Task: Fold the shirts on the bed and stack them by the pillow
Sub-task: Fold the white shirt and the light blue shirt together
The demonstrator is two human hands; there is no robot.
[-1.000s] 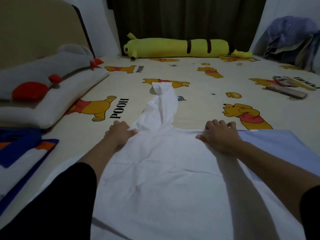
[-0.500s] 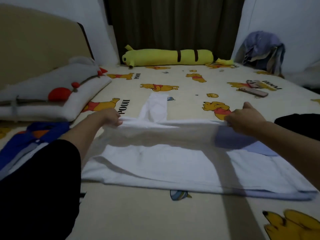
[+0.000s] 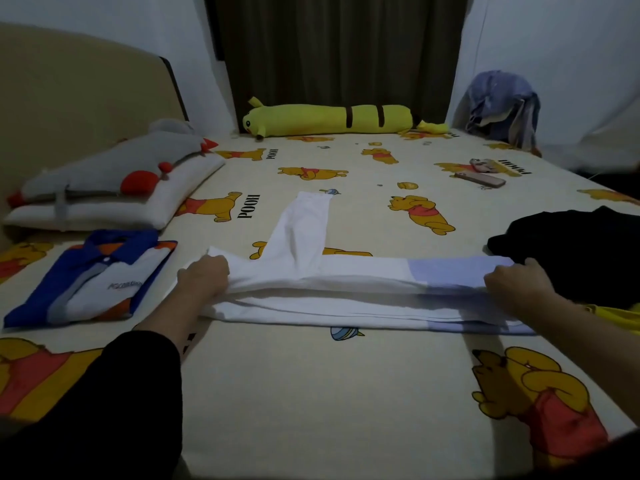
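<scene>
Gripping the white shirt [image 3: 346,275], left hand [image 3: 202,280] and right hand [image 3: 512,284] hold its folded edge.

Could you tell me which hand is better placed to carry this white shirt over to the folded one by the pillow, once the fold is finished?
Probably the left hand: it grips the white shirt at the end nearest the folded blue-and-white shirt and pillow. The right hand holds the far end, beside the black garment.

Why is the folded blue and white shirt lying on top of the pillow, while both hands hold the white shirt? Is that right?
Not quite. The head view shows the folded blue and white shirt on the bed sheet, in front of the pillow, not on it. The left hand and right hand do hold the white shirt.
</scene>
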